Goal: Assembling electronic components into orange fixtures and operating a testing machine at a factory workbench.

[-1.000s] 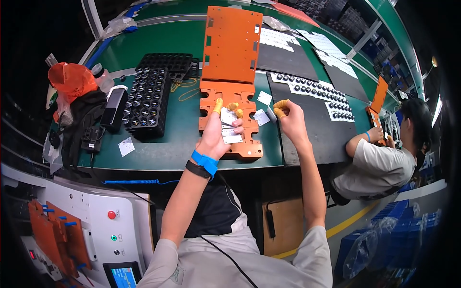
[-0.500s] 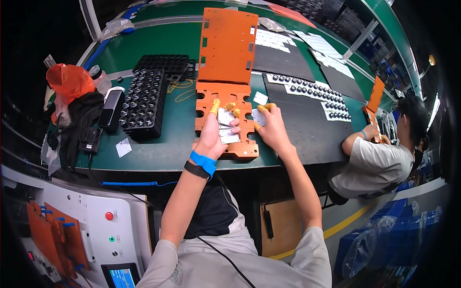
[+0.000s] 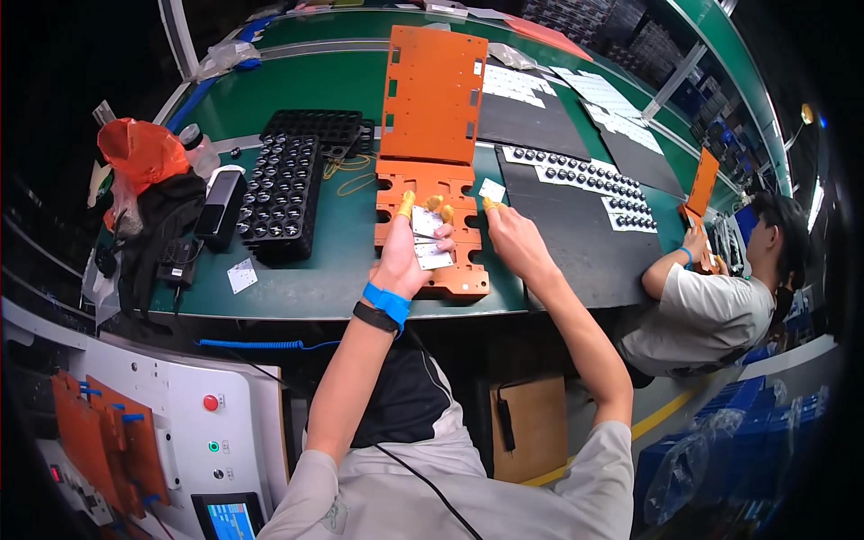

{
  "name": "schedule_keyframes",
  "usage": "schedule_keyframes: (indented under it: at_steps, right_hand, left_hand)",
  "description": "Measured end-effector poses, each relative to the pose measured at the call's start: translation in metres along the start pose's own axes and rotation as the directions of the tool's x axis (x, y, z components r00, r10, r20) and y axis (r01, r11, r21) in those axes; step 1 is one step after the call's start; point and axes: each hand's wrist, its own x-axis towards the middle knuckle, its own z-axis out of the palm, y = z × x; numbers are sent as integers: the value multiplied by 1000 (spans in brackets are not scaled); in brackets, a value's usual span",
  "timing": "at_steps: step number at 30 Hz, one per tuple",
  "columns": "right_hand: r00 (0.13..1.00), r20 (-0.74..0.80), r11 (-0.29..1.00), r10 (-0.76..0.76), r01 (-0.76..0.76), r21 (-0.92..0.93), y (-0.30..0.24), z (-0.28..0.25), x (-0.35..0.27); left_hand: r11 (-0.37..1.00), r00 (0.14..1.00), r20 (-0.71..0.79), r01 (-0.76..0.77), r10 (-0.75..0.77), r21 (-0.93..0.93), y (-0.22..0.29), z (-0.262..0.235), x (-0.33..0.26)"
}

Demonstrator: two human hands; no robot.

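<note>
My left hand [image 3: 405,256], with yellow finger cots, is closed around several thin white boards [image 3: 434,258] with small holes. It holds them over the orange fixture [image 3: 468,283], whose hinged orange lid [image 3: 432,94] stands raised behind. To the right of the fixture, my right hand [image 3: 520,241] has its cotted fingertips pinched together. They meet the near edge of a small white board [image 3: 492,189] lying on the green table; whether they grip it or something else is hidden. A blue wrist strap [image 3: 387,301] is around my left wrist.
Left stand a black tray of round lens-like parts [image 3: 277,193], a dark handheld device [image 3: 220,207] and a loose white board [image 3: 242,275]. A dark mat [image 3: 576,229] with rows of round parts lies right. A co-worker [image 3: 720,288] sits at far right.
The white board that was under my right hand's fingers no longer shows there. My right fingers have drawn together beside the other loose board. My left hand keeps its boards; the whole view shifted slightly.
</note>
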Motion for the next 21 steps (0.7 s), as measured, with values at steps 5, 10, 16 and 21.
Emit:
schedule_keyframes:
  at_steps: [5, 10, 16, 21]
  right_hand:
    - [949, -155, 894, 274, -191, 406, 9, -18, 2]
    - [816, -520, 833, 252, 90, 545, -49, -68, 13]
    - [907, -407, 865, -108, 287, 411, -78, -74, 14]
    - [891, -309, 858, 332, -149, 492, -9, -29, 35]
  left_hand:
    - [998, 999, -20, -41, 42, 55, -2, -4, 5]
    - [998, 993, -114, -31, 36, 48, -16, 22, 5]
    - [1000, 999, -41, 13, -13, 8, -1, 13, -1]
    - [998, 990, -144, -12, 4, -57, 0, 30, -19]
